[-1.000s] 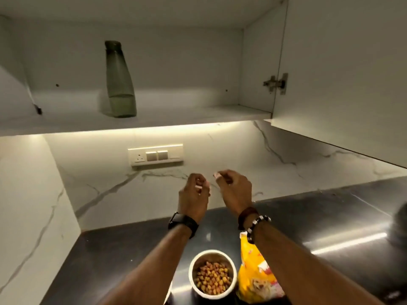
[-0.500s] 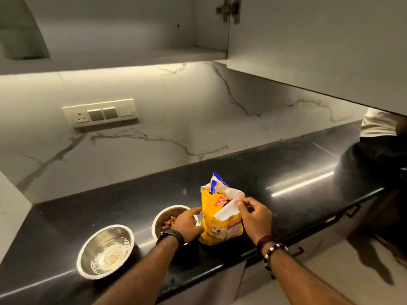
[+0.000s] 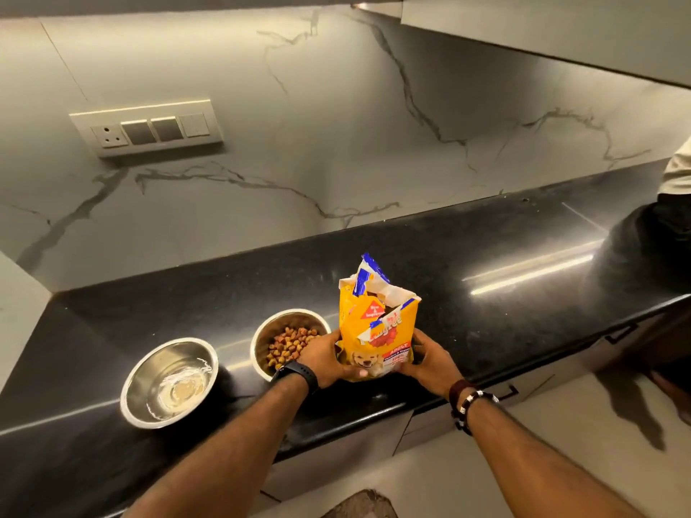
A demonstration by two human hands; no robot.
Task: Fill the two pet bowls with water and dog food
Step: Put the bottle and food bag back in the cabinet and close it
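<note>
A yellow dog food bag (image 3: 377,330) with a torn-open top stands upright on the black counter (image 3: 486,263). My left hand (image 3: 325,358) grips its lower left side and my right hand (image 3: 426,360) grips its lower right side. Just left of the bag sits a steel bowl (image 3: 276,327) holding brown kibble, partly hidden by my left hand. Further left is a second steel bowl (image 3: 170,383) with clear water in it.
A marble backsplash with a switch and socket plate (image 3: 149,127) rises behind the counter. An upper cabinet (image 3: 561,28) hangs at the top right. Another person (image 3: 669,233) stands by the counter's right end. The counter's front edge runs just below my wrists.
My view dropped from the open cabinet to the counter. Both hands came down from chest height to the bag, then slid from its top to its lower sides.
</note>
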